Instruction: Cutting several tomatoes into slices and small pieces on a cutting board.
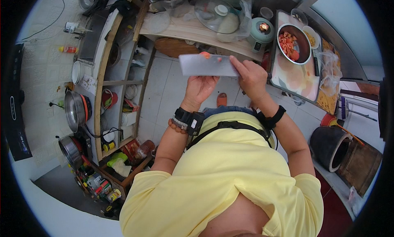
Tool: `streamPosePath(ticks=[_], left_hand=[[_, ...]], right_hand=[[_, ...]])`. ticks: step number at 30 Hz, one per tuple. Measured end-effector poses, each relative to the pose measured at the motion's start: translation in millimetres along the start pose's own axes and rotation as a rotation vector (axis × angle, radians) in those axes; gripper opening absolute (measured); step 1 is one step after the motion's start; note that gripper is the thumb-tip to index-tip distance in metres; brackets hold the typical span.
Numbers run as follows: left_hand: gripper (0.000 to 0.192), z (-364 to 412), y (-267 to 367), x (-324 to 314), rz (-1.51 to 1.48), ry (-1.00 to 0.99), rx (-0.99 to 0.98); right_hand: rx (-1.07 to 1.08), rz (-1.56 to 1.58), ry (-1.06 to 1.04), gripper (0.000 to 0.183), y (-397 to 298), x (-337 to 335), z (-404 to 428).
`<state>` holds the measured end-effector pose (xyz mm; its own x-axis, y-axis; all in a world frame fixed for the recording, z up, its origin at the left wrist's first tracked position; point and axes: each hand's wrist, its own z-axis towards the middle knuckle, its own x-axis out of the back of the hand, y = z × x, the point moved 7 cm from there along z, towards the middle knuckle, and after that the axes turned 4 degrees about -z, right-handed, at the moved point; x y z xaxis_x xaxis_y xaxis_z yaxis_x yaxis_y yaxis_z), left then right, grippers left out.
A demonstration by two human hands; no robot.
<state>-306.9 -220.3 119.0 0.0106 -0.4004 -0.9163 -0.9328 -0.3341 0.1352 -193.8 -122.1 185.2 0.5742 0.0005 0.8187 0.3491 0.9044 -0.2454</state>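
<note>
My right hand [253,78] grips a broad metal cleaver [207,65] by its handle, the index finger laid along the blade. The blade lies across in front of my waist, above the floor, with small red tomato bits [205,55] on its far edge. My left hand [201,88] is at the blade's near edge, palm turned up. Its fingers are hidden behind the blade, so I cannot tell whether they hold anything. To the right, a steel bowl [304,47] holds cut tomato pieces [287,45] on a patterned cutting board [295,78].
Beside the steel bowl stand a white bowl [315,39] with yellow food and plastic bags [329,70]. A green cooker [261,33] and a glass lid [212,16] occupy the wooden counter [187,32] ahead. Open shelving [114,73] with steel pans [74,110] runs along the left.
</note>
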Motion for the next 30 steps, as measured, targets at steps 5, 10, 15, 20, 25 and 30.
streamPosePath(ticks=[5, 10, 15, 20, 25, 30], left_hand=[[0.034, 5.6, -3.3, 8.3, -0.079, -0.103, 0.167], [0.038, 3.7, 7.3, 13.1, 0.231, 0.026, -0.001], [0.049, 7.9, 4.3, 30.4, 0.194, 0.005, 0.226], [0.041, -2.0, 3.8, 9.2, 0.213, 0.102, 0.179], [0.046, 9.9, 5.9, 17.4, 0.097, -0.160, 0.285], [0.040, 15.9, 4.8, 29.7, 0.025, -0.170, 0.352]], right_hand=[[-0.172, -0.047, -0.086, 0.045, 39.4, -18.7, -14.3], [0.036, -0.003, -0.004, 0.044, 7.4, 9.2, -4.5], [0.211, -0.017, 0.039, 0.043, -20.1, 14.5, 3.1], [0.246, -0.052, 0.035, 0.047, -24.4, 15.6, 3.2], [0.188, -0.105, 0.017, 0.050, -12.4, 11.3, 3.1], [0.099, -0.135, -0.008, 0.052, 8.2, 2.6, -2.2]])
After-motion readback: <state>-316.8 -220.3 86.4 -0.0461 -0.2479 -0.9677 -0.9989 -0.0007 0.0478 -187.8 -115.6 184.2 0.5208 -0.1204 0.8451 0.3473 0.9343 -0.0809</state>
